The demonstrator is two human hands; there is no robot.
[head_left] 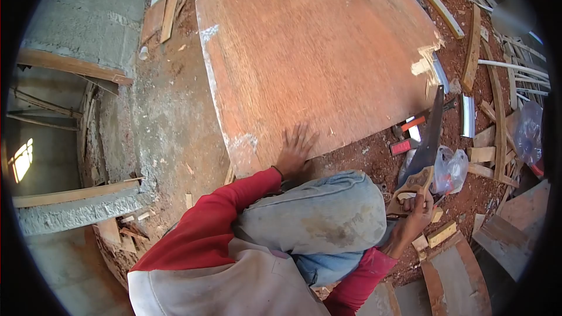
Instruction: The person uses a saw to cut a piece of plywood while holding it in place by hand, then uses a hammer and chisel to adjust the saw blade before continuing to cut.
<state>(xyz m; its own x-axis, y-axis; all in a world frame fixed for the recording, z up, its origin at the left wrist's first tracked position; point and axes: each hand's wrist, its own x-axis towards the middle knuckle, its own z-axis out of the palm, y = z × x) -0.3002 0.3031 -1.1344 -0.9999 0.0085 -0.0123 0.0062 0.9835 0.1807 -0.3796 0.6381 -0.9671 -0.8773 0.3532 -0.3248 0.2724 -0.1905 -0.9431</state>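
Red dirt floor point(374, 161) here, littered with wood offcuts point(472, 47) and plastic bags point(530, 131). On the left, a rough concrete wall point(88, 17), braced by timber planks point(73, 65), drops to a lower level where sunlight glows through an opening point(21, 161).

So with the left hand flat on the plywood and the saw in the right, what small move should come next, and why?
Probably bring the saw over to the plywood sheet's near edge. The right hand grips its handle with the blade off the sheet, over the dirt, while the left hand already presses the sheet flat by that edge. No cut line is visible.
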